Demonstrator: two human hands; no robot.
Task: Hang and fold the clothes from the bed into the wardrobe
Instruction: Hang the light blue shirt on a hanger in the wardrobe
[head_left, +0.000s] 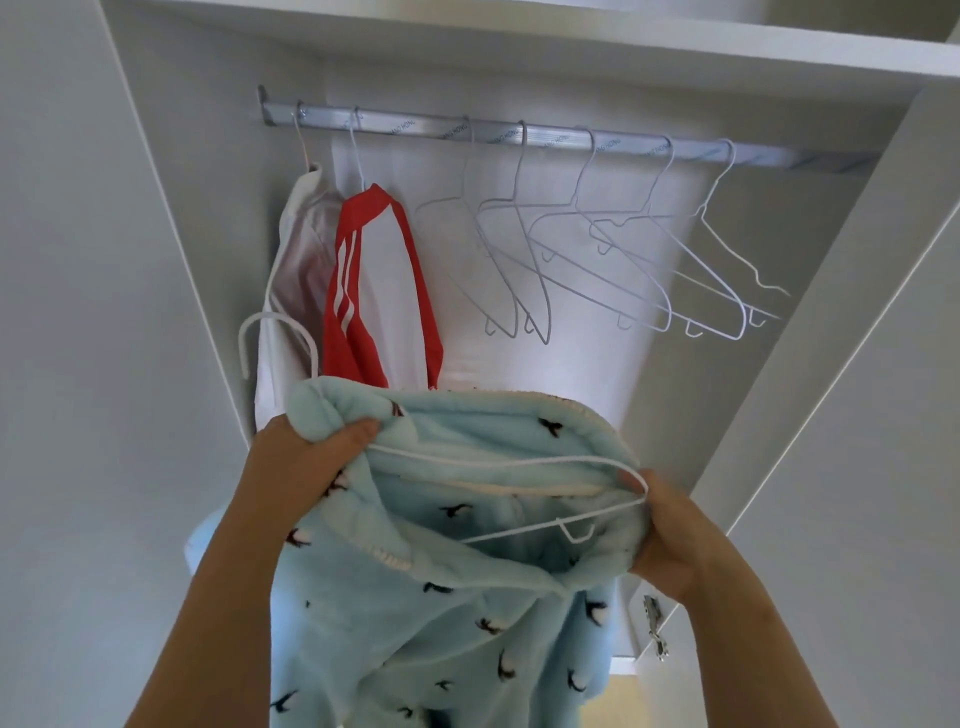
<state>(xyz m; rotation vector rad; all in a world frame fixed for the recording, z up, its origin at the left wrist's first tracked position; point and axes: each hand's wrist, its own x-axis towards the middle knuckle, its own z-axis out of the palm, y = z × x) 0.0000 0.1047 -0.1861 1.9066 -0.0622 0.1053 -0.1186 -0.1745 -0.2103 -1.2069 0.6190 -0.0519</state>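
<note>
Both hands (306, 457) (670, 535) grip the fleece garment (441, 597) around its hanger (519, 462).

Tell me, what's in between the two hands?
In the head view, the light blue fleece garment stretches between the left hand and right hand, with a white wire hanger inside its opening.

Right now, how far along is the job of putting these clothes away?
Done: a white garment and a red-and-white top hang on the rail. In hand: the left hand and right hand grip a blue fleece garment, with a white hanger partly inside its opening. Left: hook it on the rail beside the five empty hangers. The bed is out of view, so the rest is unknown.
</note>
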